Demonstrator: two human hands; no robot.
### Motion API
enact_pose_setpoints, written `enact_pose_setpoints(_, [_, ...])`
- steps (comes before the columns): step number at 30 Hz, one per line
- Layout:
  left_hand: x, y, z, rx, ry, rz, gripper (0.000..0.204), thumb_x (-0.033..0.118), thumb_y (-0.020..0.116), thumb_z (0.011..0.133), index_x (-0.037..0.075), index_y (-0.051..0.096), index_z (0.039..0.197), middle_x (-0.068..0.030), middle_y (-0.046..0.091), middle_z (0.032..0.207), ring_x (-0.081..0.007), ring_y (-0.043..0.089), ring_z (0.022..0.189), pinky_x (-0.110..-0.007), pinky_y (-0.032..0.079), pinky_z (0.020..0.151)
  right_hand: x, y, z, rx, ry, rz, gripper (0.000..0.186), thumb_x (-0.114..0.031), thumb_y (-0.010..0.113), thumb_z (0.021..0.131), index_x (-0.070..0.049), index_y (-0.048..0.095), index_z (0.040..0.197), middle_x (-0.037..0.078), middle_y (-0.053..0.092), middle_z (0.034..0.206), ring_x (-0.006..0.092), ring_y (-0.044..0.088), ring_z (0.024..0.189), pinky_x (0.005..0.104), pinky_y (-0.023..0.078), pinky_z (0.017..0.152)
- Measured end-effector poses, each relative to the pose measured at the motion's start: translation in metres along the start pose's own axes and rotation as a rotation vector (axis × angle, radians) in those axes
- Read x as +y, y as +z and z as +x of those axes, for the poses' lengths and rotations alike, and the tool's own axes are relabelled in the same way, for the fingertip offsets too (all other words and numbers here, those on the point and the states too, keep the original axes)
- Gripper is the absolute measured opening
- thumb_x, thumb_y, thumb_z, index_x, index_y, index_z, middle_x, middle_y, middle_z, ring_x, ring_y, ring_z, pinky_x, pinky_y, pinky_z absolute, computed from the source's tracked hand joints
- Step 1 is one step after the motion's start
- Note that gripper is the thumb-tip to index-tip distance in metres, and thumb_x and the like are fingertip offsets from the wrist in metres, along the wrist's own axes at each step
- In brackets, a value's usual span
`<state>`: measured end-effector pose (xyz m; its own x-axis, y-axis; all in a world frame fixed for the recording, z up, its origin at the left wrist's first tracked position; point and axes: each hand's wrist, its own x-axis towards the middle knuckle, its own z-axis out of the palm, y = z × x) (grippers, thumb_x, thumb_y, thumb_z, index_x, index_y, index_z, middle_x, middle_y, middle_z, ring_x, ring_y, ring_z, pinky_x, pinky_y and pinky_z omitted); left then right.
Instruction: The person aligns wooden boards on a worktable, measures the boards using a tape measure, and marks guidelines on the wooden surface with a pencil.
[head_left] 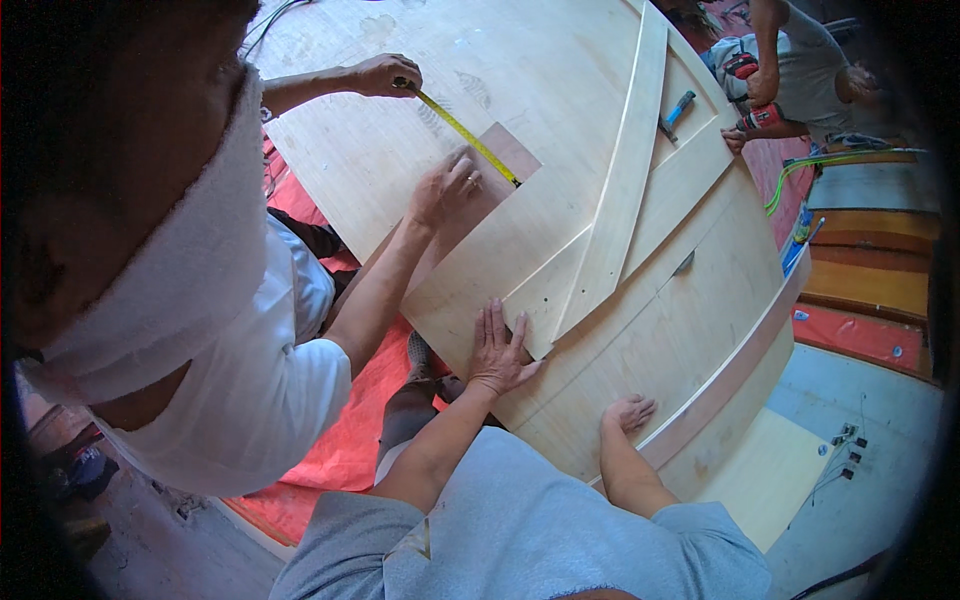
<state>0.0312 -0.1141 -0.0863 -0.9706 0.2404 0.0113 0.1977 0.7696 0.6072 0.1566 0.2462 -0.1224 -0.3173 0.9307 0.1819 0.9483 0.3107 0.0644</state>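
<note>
Head view: the left hand (495,352) lay spread on the flat, pale plywood board (490,257) atop the broad pale-wood sheet (600,365); the right hand (628,412) rested half-curled, seemingly empty. Even palm pressure would best prevent shifting.

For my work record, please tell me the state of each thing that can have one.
Left hand: open, flat on the wooden panel
Right hand: resting, fingers slightly curled
Tape measure: pulled out, in a co-worker's hand
Blue-handled tool: lying down, unheld
Red power tool: in another co-worker's hands
</note>
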Motion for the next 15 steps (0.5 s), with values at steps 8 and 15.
enact_pose_setpoints(8, [-0.0025, -0.0007, 0.0003, -0.013, -0.011, 0.017, 0.118, 0.069, 0.081, 0.079, 0.011, 0.031, 0.17, -0.0445, 0.004, 0.173, -0.0607, 0.006, 0.163, -0.065, 0.008, 0.132, -0.0039, -0.0002, -0.0015, 0.024, -0.016, -0.008, 0.057, -0.038, 0.042, 0.115, -0.003, 0.051, 0.159, 0.014, 0.045, 0.171, 0.0305, 0.045, 0.154, 0.0495, 0.036, 0.124])
enact_pose_setpoints(15, [-0.0011, -0.0022, 0.0014, -0.025, -0.017, 0.038, 0.117, 0.072, 0.077, 0.081, 0.011, 0.031, 0.17, -0.0447, 0.005, 0.173, -0.06, 0.007, 0.164, -0.065, 0.009, 0.132, -0.0011, 0.0017, 0.0013, 0.024, -0.027, 0.0, 0.056, -0.037, 0.042, 0.114, -0.004, 0.051, 0.158, 0.014, 0.045, 0.17, 0.0305, 0.046, 0.154, 0.0493, 0.036, 0.124])
